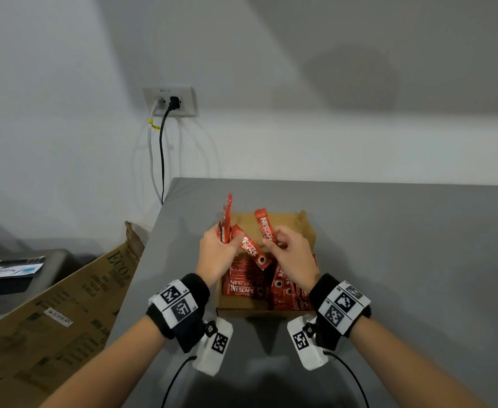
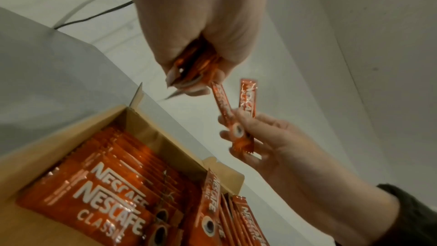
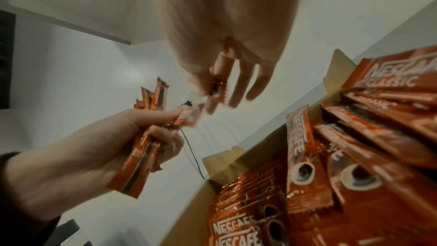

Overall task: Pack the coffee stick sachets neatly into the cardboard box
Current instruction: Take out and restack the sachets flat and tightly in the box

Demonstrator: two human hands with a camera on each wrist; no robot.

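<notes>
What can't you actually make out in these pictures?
- How many sachets the left hand grips: head view, fingers cover the bunch, and it is blurred.
- The box floor: every view, packed sachets cover it.
- The right hand fingertips: right wrist view, motion blur.
- The label above the wall socket: too small.

One cardboard box (image 1: 306, 228) sits on one grey table (image 1: 403, 260), with two hands above the box, too many red coffee sachets (image 1: 241, 285) inside it to count, and two plugs in one wall socket (image 1: 169, 101) behind it.
</notes>
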